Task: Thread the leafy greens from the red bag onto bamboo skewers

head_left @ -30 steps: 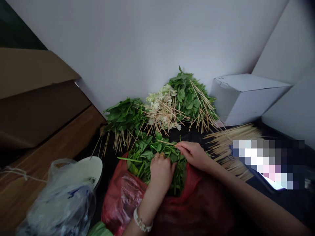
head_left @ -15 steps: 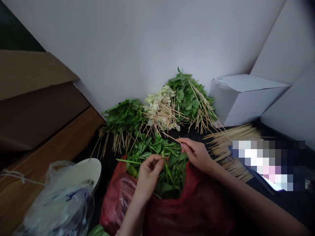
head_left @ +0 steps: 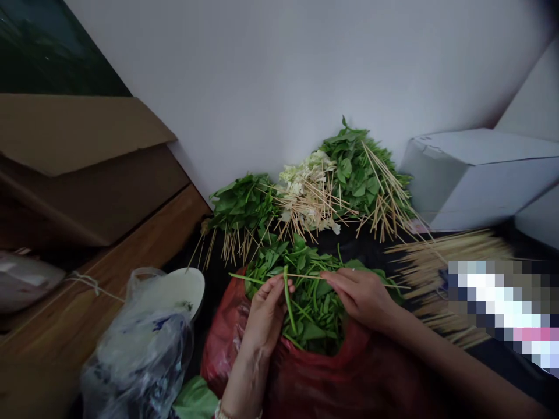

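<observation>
The left hand (head_left: 267,307) is extending up from the bottom edge, the left forearm (head_left: 244,378) standing nearly upright, palm turning inward, fingers curling, thumb and fingertips pinching together. The right hand (head_left: 364,297) is extending in from the lower right, the right forearm (head_left: 463,366) lying diagonally, back of the hand facing up, thumb and forefinger pinching closed and pointing left. Both hands are sitting close together, fingertips facing, not touching.

no legible text, labels or numbers anywhere
</observation>
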Action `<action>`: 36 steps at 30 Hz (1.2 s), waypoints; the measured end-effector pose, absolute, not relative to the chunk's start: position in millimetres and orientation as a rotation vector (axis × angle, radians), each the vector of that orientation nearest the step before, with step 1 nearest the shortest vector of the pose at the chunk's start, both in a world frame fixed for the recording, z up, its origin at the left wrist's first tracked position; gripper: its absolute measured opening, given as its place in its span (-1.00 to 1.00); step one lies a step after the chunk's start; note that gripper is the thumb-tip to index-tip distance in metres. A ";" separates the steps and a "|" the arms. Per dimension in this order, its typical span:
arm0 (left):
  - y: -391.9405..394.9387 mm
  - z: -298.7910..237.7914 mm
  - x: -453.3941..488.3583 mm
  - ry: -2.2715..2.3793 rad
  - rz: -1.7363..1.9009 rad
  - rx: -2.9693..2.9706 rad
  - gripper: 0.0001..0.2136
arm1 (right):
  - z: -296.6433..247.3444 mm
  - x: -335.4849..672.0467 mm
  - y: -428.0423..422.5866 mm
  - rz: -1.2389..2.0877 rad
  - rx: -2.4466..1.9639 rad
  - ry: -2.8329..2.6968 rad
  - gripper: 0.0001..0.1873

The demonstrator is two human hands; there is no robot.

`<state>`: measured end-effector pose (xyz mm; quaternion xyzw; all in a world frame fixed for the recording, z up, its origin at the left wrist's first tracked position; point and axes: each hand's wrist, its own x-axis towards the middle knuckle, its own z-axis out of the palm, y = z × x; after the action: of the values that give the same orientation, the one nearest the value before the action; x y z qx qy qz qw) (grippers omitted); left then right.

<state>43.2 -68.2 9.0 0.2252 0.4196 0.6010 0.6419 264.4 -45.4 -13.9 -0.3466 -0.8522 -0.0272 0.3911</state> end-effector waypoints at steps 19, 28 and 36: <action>-71.1 14.4 45.8 0.896 1.472 0.395 -0.68 | -6.3 264.5 -47.8 -0.242 -0.880 -2.192 -0.66; -68.0 14.0 46.5 0.905 1.483 0.378 -0.66 | -4.9 264.4 -47.9 -0.281 -0.872 -2.178 -0.68; -69.8 13.7 46.4 0.898 1.492 0.374 -0.70 | -5.1 264.3 -47.6 -0.290 -0.870 -2.181 -0.67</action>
<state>46.4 -69.8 13.7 0.1635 0.3919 0.6511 0.6291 264.3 -47.6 -5.1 -0.3405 -0.8533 -0.1134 0.3781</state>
